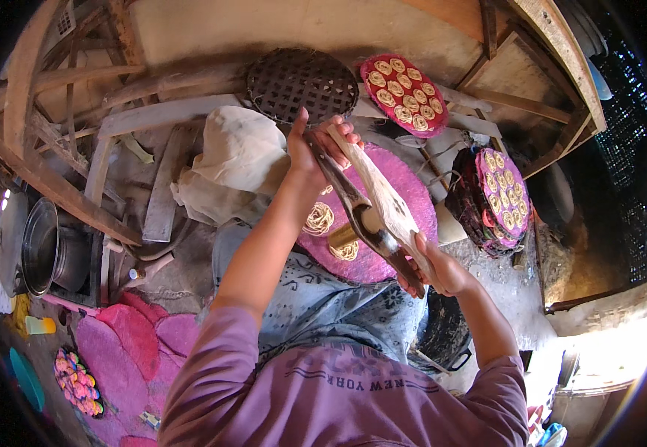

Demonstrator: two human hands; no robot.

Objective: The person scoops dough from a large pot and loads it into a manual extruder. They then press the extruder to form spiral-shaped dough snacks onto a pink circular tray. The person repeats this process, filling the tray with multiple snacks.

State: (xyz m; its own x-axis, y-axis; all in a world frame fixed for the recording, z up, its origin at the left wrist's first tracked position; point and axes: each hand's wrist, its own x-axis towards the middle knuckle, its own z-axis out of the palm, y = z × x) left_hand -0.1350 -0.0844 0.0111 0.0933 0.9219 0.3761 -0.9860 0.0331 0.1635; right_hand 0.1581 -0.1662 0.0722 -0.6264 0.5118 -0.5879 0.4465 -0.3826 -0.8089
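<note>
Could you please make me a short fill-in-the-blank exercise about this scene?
1. The left hand and right hand holding the two-bar tool are both ____ (bare or gloved).
2. The tool is held ____ (above or beneath) the pink mat.
3. The dark woven tray lies to the ____ (left or right) of the red mat.
4. The red mat shows ____ (more or fewer) pale nests than the pink mat.

Missing words: bare; above; left; more.

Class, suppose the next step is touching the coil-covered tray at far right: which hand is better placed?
Probably the right hand: it appears nearer the tray. The left hand is farther across, and both grip the press.
</note>
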